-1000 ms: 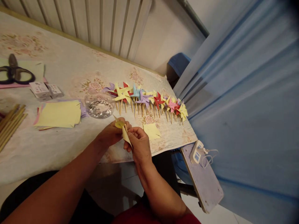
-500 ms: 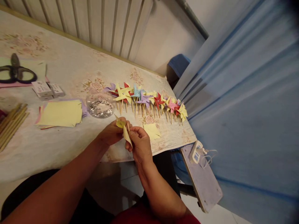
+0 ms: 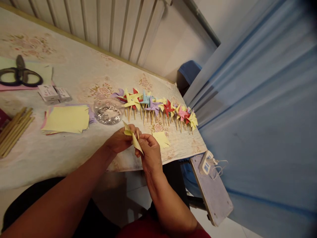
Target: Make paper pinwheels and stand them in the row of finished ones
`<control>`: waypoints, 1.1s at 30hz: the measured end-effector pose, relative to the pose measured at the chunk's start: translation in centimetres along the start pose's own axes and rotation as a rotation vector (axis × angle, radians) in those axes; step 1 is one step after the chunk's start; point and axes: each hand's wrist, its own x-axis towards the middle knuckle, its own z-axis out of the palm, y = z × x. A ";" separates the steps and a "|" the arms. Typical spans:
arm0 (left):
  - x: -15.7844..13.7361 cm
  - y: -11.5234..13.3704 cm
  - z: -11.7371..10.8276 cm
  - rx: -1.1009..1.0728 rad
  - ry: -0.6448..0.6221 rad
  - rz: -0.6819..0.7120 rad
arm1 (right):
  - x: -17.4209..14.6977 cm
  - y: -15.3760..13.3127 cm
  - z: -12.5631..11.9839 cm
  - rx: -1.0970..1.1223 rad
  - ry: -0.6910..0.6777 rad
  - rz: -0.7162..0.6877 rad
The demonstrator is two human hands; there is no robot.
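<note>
Yellow paper pinwheel (image 3: 132, 137), half folded, sits between our two hands just off the near edge of the table (image 3: 61, 155), above our lap. Left hand (image 3: 121, 138) pinches the folded centre; fingers closed on the paper. Right hand (image 3: 148, 153) closed too, thumb and forefinger clamped on a thin stick (image 3: 137, 134) and on the lower flap of the same paper.

Risks, as we judge them: the flaps are held only by finger pressure, so a slack pinch could let them spring open. The stick is thin; pushing it at an angle might tear the paper or miss the centre. We work off the table edge, so anything dropped would likely fall to the floor.

Containers: a clear round dish (image 3: 108, 111) stands just behind our hands, holding small shiny bits, too small to identify. Two little white boxes (image 3: 54, 94) lie toward the left; contents not visible.

Also on the table: a row of finished pinwheels (image 3: 158, 107) along the right end, a loose yellow square (image 3: 160, 138) near the right hand, a stack of coloured paper (image 3: 66, 119), scissors (image 3: 21, 76) at the far left, wooden sticks (image 3: 15, 130) at the left edge.
</note>
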 end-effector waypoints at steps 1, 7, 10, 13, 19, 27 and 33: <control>0.0 0.0 0.1 -0.003 -0.002 -0.002 | 0.0 0.0 0.0 0.004 -0.001 -0.002; -0.1 0.1 0.6 -0.005 -0.005 -0.009 | -0.2 -0.1 0.1 -0.003 0.002 -0.003; 0.0 0.1 0.6 -0.002 -0.001 -0.011 | -0.2 -0.1 0.1 0.007 0.002 -0.007; 0.0 0.0 0.6 -0.003 0.006 -0.012 | -0.1 0.0 0.1 0.020 0.005 -0.007; 0.1 0.0 0.7 0.012 0.034 0.001 | 0.0 0.2 -0.1 0.023 0.009 -0.010; 0.1 -0.1 0.4 0.006 0.001 -0.008 | 0.0 0.3 -0.2 0.036 0.012 -0.006; 0.1 -0.2 0.3 0.012 0.005 -0.014 | 0.2 0.6 -0.2 0.028 0.018 -0.006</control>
